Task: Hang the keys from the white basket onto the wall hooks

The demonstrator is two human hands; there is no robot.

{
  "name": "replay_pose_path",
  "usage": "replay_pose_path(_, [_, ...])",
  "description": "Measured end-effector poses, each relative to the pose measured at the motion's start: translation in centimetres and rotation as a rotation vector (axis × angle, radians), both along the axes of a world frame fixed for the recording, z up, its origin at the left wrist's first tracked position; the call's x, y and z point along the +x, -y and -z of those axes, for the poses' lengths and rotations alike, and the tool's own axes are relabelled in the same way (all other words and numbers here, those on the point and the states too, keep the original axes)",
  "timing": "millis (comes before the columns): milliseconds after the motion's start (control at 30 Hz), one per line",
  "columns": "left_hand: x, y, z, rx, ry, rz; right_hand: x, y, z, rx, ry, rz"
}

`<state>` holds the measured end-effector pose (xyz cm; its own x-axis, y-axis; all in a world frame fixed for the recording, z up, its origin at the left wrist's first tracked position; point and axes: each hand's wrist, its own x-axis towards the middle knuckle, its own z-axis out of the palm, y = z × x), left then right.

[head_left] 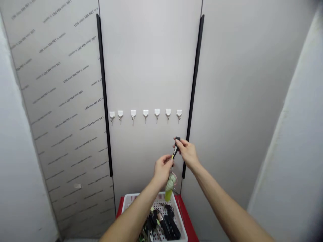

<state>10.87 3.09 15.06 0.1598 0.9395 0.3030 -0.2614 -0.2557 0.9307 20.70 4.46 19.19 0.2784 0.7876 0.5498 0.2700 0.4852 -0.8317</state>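
Note:
A keychain [175, 152] with a black strap and a yellow-green charm [169, 188] hangs between my two hands, below a row of white wall hooks [145, 113]. My right hand [187, 153] pinches the strap's black top end. Lower and to the left, my left hand [163, 168] is closed around the middle of the keychain, and the charm dangles beneath it. The rightmost hook [179, 113] is the one nearest my right hand, a short way above it. All the hooks are bare.
A white perforated basket [129, 201] holding several dark key fobs and keychains [161, 223] sits on a red surface [188, 223] beneath my hands. Two black vertical strips [103, 94] [195, 84] frame the hook panel. A plain wall rises close at the right.

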Motion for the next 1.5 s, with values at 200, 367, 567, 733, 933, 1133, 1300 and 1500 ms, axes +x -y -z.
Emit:
replay_pose_path(200, [2.6, -2.4, -4.4, 0.005, -0.028, -0.005, 2.6, -2.6, -4.7, 0.149, 0.187, 0.228])
replay_pose_path(367, [4.2, -4.2, -6.2, -0.019, -0.056, -0.005, 3.2, -3.8, -6.7, 0.131, 0.270, 0.348])
replay_pose_path(567, [5.9, -6.0, -6.4, 0.025, -0.112, -0.076, 3.9, -5.1, -7.6, 0.095, 0.409, 0.437])
replay_pose_path(733, [6.2, -7.0, -6.0, 0.029, -0.207, -0.131, 4.1, -5.9, -7.6, 0.016, 0.508, 0.493])
replay_pose_path(933, [5.9, -7.7, -5.2, 0.041, -0.289, -0.194, 3.6, -6.4, -6.1, 0.024, 0.564, 0.528])
replay_pose_path(1133, [0.7, -6.0, -0.4, -0.018, -0.318, -0.052, 3.7, -4.3, -1.9, 0.182, 0.432, 0.567])
replay_pose_path(1300, [-6.8, -2.7, 7.7, -0.037, -0.484, -0.057, 0.9, -0.3, 6.0, 0.197, 0.477, 0.331])
replay_pose_path(1500, [-12.0, 1.1, 14.3, 0.146, -0.857, -0.188, -4.9, 3.5, 16.7, -0.275, 0.695, -0.256])
